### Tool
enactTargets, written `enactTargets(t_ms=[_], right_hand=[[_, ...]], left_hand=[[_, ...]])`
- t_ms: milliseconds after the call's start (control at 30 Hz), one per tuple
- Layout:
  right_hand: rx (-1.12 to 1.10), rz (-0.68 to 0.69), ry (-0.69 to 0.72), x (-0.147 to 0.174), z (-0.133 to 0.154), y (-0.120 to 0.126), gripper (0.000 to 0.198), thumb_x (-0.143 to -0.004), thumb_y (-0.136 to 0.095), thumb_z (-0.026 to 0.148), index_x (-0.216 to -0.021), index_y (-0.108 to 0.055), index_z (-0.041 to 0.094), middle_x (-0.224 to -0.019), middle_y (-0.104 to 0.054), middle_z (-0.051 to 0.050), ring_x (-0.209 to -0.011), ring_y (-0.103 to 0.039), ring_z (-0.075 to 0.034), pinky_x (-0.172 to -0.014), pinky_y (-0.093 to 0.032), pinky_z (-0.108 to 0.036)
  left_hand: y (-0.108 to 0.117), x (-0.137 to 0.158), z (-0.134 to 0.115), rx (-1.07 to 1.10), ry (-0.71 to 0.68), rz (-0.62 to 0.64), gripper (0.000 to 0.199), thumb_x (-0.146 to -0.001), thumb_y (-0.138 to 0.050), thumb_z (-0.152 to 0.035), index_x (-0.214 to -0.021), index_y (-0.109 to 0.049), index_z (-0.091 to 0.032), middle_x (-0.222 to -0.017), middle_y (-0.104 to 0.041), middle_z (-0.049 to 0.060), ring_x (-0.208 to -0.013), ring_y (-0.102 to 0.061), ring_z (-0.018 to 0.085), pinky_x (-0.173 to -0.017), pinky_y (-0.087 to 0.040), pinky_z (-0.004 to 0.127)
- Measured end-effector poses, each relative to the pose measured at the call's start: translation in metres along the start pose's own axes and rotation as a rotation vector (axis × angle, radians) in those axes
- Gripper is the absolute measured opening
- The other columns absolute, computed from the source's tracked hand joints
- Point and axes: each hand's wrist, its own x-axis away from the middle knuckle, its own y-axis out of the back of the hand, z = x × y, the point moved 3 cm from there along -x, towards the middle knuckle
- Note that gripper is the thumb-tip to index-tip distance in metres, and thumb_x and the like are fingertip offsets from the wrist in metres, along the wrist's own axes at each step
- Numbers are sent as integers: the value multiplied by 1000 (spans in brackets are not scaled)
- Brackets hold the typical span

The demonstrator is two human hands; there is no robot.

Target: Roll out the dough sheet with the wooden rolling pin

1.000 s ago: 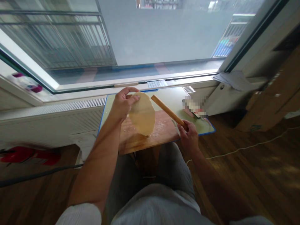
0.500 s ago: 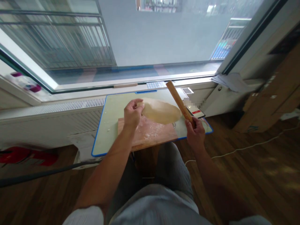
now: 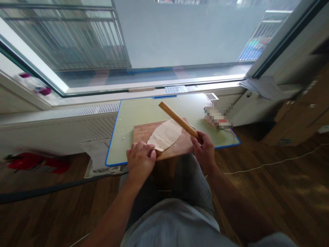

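A flat, rounded sheet of dough [image 3: 166,134] lies on the wooden cutting board [image 3: 141,131], which has flour on its surface. At the sheet's near left edge is my left hand [image 3: 141,157], its thumb and fingers closed on the rim of the dough. My right hand [image 3: 205,148] grips the lower end of a wooden rolling pin [image 3: 177,118]. The pin slants up to the left, crossing in front of the dough's far right side. Whether it touches the dough I cannot tell.
A pale green table with a blue edge [image 3: 117,139] carries the board. At its right lies a partly blurred-out item [image 3: 218,118]. Beyond are a radiator [image 3: 95,111] and a window sill. A red fire extinguisher [image 3: 38,163] lies low on the left; cardboard boxes [image 3: 288,123] stand at right.
My left hand has brought the dough sheet down from the air onto the board, toward me. My right hand has shifted left and the rolling pin now leans further left.
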Motion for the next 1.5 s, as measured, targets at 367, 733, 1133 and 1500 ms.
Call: enactTargets(t_ms=[367, 733, 1133, 1500], right_hand=[[351, 65, 50, -33, 10, -12, 35, -99, -61, 43, -121, -74, 18, -119, -78, -16, -113, -69, -34, -101, -51, -49], [439, 287, 92, -44, 55, -69, 26, -111, -55, 41, -116, -75, 25, -126, -80, -10, -127, -67, -30, -112, -43, -46], [553, 483, 105, -63, 47, -74, 20, -105, -65, 39, -118, -69, 24, -138, -72, -13, -141, -54, -33, -125, -31, -61], [464, 600, 189, -87, 81, -134, 19, -109, -59, 41, -111, -64, 22, -129, -74, -14, -135, -58, -32, -122, -34, -58]], left_hand=[[-24, -35, -13, 382, -225, 108, 19, -100, -63, -30, -113, -77, -27, -114, -81, 7, -111, -73, 26, -106, -56, 41], [-7, -13, 24, 314, -204, -121, 14, -99, -65, -26, -106, -76, -25, -102, -82, 5, -97, -76, 24, -95, -60, 40], [-7, -9, 9, 264, -326, -134, 11, -99, -67, -21, -107, -74, -23, -103, -81, 5, -102, -74, 25, -99, -55, 43], [-8, -6, 1, 249, -272, -96, 9, -100, -65, -23, -105, -72, -24, -106, -80, 6, -110, -72, 27, -104, -54, 45]])
